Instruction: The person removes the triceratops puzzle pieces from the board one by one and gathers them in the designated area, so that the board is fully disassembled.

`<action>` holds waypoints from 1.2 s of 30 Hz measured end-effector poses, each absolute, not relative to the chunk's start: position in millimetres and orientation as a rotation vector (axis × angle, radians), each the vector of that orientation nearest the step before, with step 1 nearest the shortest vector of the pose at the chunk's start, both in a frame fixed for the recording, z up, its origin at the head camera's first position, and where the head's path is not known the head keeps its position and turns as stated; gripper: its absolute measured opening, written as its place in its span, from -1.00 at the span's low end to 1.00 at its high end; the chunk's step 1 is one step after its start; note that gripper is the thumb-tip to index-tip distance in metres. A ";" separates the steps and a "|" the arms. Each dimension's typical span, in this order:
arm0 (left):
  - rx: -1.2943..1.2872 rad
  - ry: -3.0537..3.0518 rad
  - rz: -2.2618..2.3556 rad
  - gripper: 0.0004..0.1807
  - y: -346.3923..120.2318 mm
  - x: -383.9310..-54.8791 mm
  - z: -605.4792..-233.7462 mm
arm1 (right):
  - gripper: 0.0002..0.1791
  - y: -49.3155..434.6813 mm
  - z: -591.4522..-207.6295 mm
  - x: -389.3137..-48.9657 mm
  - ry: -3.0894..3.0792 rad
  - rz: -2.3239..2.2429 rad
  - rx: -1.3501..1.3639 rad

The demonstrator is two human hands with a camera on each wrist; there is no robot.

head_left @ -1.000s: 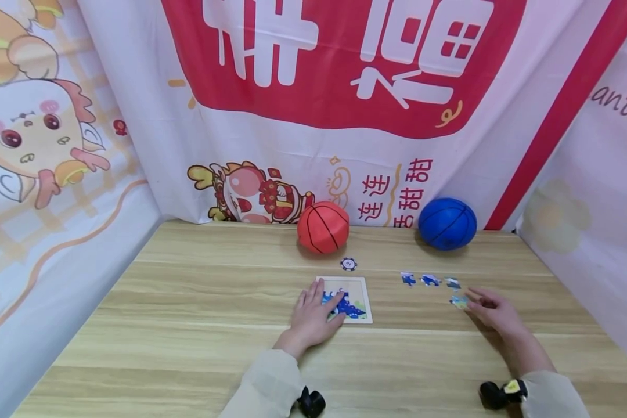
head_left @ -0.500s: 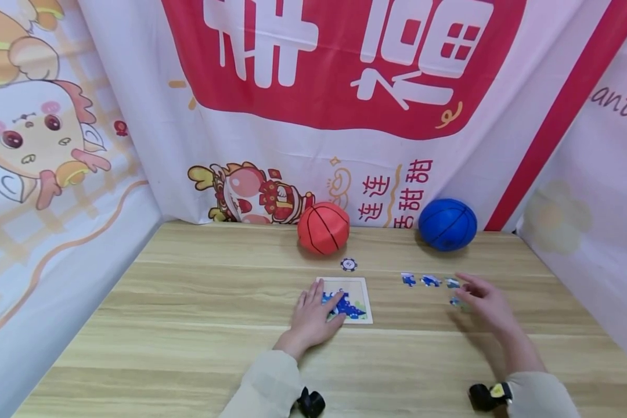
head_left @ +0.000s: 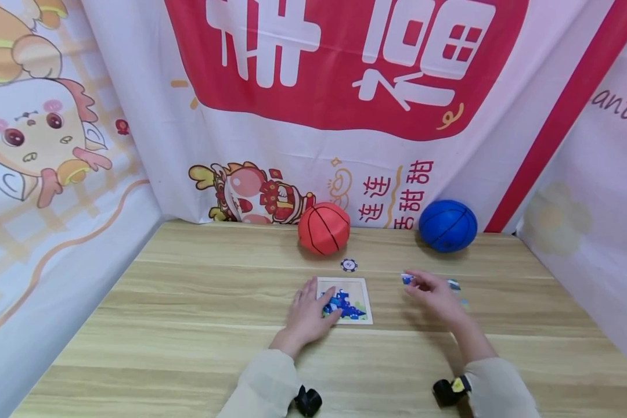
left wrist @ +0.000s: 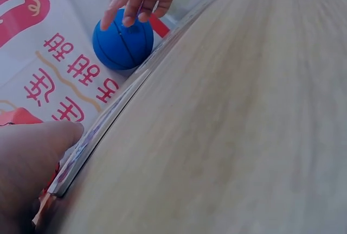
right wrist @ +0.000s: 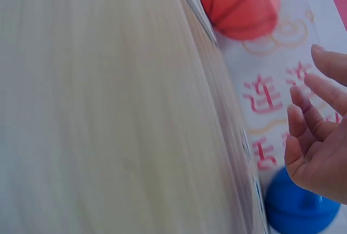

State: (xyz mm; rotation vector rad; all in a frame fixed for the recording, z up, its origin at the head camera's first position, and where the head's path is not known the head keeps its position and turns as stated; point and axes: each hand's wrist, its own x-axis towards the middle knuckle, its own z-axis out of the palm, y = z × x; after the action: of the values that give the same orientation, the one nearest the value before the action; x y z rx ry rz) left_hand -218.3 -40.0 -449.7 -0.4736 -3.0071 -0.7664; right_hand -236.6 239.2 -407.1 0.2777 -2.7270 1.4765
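My left hand (head_left: 306, 315) rests on the left side of a small framed jigsaw puzzle (head_left: 367, 299), fingers spread over its frame. Part of a blue picture (head_left: 345, 307) is laid inside the frame; the upper part shows a bare backing. My right hand (head_left: 436, 296) hovers above the table with loosely bent fingers, fingertips beside the leftmost loose puzzle piece (head_left: 407, 278). Nothing shows between those fingers (right wrist: 320, 90) in the right wrist view. Behind the hand lie another puzzle piece (head_left: 453, 284) and a partly covered greenish one (head_left: 465, 303).
A red ball (head_left: 324, 228) and a blue ball (head_left: 447, 226) stand at the back of the wooden table (head_left: 188, 325), against a printed cloth (head_left: 271, 139). A round chip (head_left: 349, 265) lies between the red ball and the puzzle frame.
My right hand has moved left from the greenish piece, across the row of loose pieces, to the leftmost one. My left hand has shifted slightly left on the frame, uncovering more of the picture.
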 end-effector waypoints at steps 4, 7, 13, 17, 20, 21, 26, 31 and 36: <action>-0.486 -3.015 -0.737 -0.36 -42.4 -219.6 -450.5 | -0.58 214.4 -410.4 -239.9 -2.756 1.467 0.338; -0.499 -3.023 -0.732 -0.36 -43.3 -219.4 -449.9 | -0.59 196.5 -414.0 -241.1 -2.770 1.497 0.381; -0.495 -3.040 -0.728 -0.36 -44.5 -220.2 -449.6 | -0.61 165.7 -422.7 -240.9 -2.758 1.491 0.528; -0.494 -3.046 -0.725 -0.36 -44.8 -220.1 -448.6 | -0.60 152.5 -429.9 -240.7 -2.787 1.408 0.571; -0.496 -3.053 -0.714 -0.36 -44.5 -219.7 -448.3 | -0.59 146.9 -435.5 -240.7 -2.842 1.301 0.523; -0.496 -3.054 -0.710 -0.36 -44.3 -219.7 -448.5 | -0.59 145.6 -437.3 -240.9 -2.855 1.268 0.514; -0.492 -3.056 -0.688 -0.35 -43.8 -220.1 -449.5 | -0.57 139.2 -441.9 -240.4 -2.904 1.168 0.435; -0.492 -3.052 -0.682 -0.34 -43.2 -220.2 -449.3 | -0.58 135.2 -443.1 -240.4 -2.882 1.150 0.413; -0.484 -3.047 -0.678 -0.34 -43.0 -220.3 -450.9 | -0.63 132.7 -443.4 -240.3 -2.881 1.129 0.415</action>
State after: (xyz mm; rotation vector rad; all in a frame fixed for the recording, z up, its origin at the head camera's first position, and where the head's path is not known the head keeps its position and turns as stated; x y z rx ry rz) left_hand -220.3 -43.0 -450.9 -0.4838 -3.0473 -0.6785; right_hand -240.3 132.7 -443.4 0.4149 -2.8808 1.1292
